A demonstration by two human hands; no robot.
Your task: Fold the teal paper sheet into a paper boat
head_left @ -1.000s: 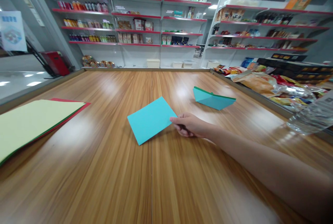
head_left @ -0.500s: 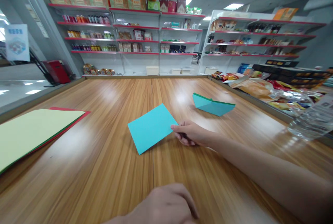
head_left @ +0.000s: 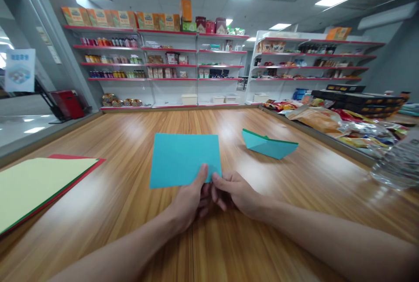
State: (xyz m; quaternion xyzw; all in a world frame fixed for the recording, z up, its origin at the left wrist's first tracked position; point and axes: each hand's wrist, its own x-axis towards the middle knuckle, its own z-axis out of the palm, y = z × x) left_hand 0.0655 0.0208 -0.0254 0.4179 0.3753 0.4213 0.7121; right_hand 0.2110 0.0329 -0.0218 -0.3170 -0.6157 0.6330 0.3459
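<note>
A flat rectangular piece of light blue paper (head_left: 183,157) is held up above the wooden table (head_left: 131,212). My left hand (head_left: 191,201) pinches its lower edge, thumb on the front face and fingers behind. Close beside it, my right hand (head_left: 234,192) pinches the lower right corner between thumb and curled fingers. Whether the paper is folded in layers, I cannot tell. Beyond my right hand rests a folded paper boat (head_left: 270,144), light blue with a green upper edge.
Pale yellow paper (head_left: 46,181) lies over green and red sheets (head_left: 100,162) at the left. To the right, past the table's raised edge, are packaged snacks (head_left: 321,120) and a clear plastic bottle (head_left: 397,164). Stocked shelves (head_left: 170,50) stand behind.
My left hand has come up from the near edge and taken hold of the paper's lower edge. The paper has turned more level and upright. My view has tilted up.
</note>
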